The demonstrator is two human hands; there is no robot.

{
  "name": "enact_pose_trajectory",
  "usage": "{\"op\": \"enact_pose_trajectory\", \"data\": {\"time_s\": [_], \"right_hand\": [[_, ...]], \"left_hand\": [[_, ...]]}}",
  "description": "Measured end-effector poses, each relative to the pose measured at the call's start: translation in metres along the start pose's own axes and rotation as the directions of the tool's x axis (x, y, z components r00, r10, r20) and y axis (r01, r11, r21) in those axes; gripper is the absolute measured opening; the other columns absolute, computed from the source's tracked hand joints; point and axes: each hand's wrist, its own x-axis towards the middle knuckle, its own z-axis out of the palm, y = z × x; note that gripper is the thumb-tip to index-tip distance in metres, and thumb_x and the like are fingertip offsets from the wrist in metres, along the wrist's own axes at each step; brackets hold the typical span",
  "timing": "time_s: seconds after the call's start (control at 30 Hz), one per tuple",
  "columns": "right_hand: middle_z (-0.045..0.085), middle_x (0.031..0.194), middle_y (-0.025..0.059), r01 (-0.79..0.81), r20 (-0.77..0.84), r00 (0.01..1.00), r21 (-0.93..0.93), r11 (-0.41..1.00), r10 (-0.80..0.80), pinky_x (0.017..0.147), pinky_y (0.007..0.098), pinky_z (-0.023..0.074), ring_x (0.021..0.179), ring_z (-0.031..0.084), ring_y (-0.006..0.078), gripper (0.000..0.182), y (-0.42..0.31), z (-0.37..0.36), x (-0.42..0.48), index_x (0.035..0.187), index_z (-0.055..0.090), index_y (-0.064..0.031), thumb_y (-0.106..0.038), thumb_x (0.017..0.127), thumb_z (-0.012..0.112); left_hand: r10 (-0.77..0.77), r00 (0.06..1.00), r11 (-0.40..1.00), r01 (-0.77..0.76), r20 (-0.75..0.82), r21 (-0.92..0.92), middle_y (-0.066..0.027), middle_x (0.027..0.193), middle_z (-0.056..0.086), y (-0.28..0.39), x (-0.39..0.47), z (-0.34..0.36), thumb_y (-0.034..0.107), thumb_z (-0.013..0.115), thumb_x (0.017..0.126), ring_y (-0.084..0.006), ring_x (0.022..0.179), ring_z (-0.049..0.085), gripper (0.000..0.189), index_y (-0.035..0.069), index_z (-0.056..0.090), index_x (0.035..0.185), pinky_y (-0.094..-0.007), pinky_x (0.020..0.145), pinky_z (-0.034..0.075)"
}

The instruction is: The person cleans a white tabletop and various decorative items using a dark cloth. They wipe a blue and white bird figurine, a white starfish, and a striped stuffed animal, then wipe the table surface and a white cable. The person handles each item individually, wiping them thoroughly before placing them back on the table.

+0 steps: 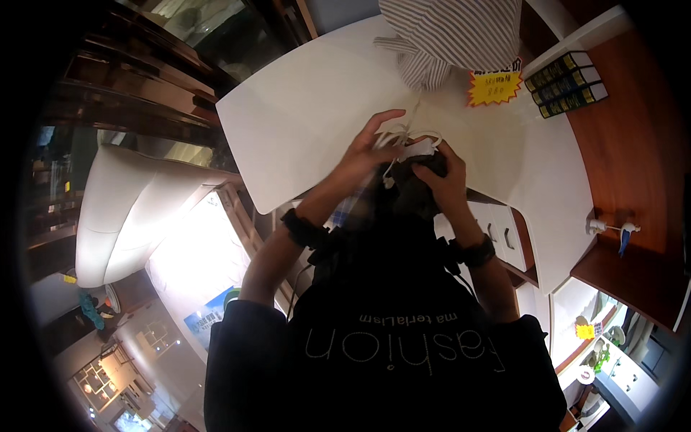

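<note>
Both my hands are raised over the near edge of a white tabletop [302, 119]. In my right hand [445, 173], on the right, is a dark, soft-looking bundle [413, 175] with a white piece [420, 149] on top, gripped between thumb and fingers. White cord loops [426, 134] stand up from it. My left hand [370, 146] reaches in from the left, index finger extended, its other fingers at the cords; whether they pinch a cord cannot be told. A thin string runs from the bundle up to a striped fabric lampshade [456, 29] and a striped fabric ball [424, 70].
A yellow price tag [494, 86] hangs beside the lampshade. Three dark books [567, 83] lie at the upper right, by a brown wooden shelf [626, 135]. A small figurine [626, 229] stands on it. White drawers [502, 235] are below the tabletop; a white padded headboard [135, 205] is left.
</note>
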Motion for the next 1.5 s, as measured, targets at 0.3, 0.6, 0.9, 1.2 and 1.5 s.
{"op": "enact_pose_trajectory", "data": {"time_s": [0.3,0.6,0.9,1.2,1.5], "right_hand": [[0.061,0.101,0.0111,-0.347,0.367,0.915,0.506,0.790,0.167,0.085,0.0300,0.0449,0.094,0.058,0.0198,0.053,0.000,-0.040,0.011,0.116,0.053,0.0011,-0.002,0.063,0.060],[0.061,0.093,0.0115,-0.500,0.347,0.864,0.510,0.700,0.364,0.081,0.0304,0.0458,0.087,0.059,0.0199,0.036,-0.001,-0.043,0.015,0.103,0.056,0.0030,-0.007,0.069,0.058],[0.062,0.086,0.0090,-0.381,-0.076,0.868,0.533,0.756,0.491,0.074,0.0267,0.0473,0.079,0.060,0.0166,0.021,-0.067,-0.053,-0.009,0.095,0.060,0.0033,-0.009,0.078,0.061],[0.065,0.084,0.0089,-0.177,-0.250,0.950,0.051,0.983,0.184,0.075,0.0275,0.0475,0.079,0.061,0.0155,0.033,-0.029,-0.013,0.017,0.097,0.060,-0.0012,-0.022,0.074,0.073],[0.066,0.084,0.0089,-0.136,0.031,0.990,-0.119,0.984,0.140,0.073,0.0286,0.0487,0.076,0.063,0.0174,0.035,-0.039,-0.009,0.019,0.095,0.062,-0.0025,-0.021,0.068,0.075]], "left_hand": [[0.018,0.904,0.814,0.235,0.428,-0.531,-0.0237,0.124,0.050,-0.008,0.000,-0.034,0.018,0.058,0.078,-0.0293,0.114,0.051,0.062,0.004,0.032,0.132,-0.0347,0.094,0.038],[-0.044,0.949,0.912,0.165,0.311,-0.376,-0.0224,0.122,0.052,-0.014,0.004,-0.022,0.008,0.061,0.079,-0.0287,0.110,0.054,0.058,0.006,0.035,0.131,-0.0333,0.091,0.043],[-0.097,0.987,0.993,0.105,0.127,-0.059,-0.0115,0.115,0.058,-0.011,0.006,0.007,-0.012,0.063,0.072,-0.0177,0.099,0.057,0.067,0.010,0.036,0.129,-0.0298,0.084,0.048],[0.344,0.938,0.774,-0.258,-0.041,0.578,-0.0200,0.107,0.059,-0.023,0.001,0.025,0.000,0.070,0.069,-0.0328,0.092,0.062,0.063,0.010,0.038,0.123,-0.0359,0.076,0.052],[0.286,0.957,0.733,-0.194,-0.038,0.652,-0.0177,0.114,0.056,-0.019,0.006,0.015,-0.008,0.067,0.068,-0.0326,0.103,0.058,0.069,0.010,0.037,0.126,-0.0364,0.080,0.053]]}}
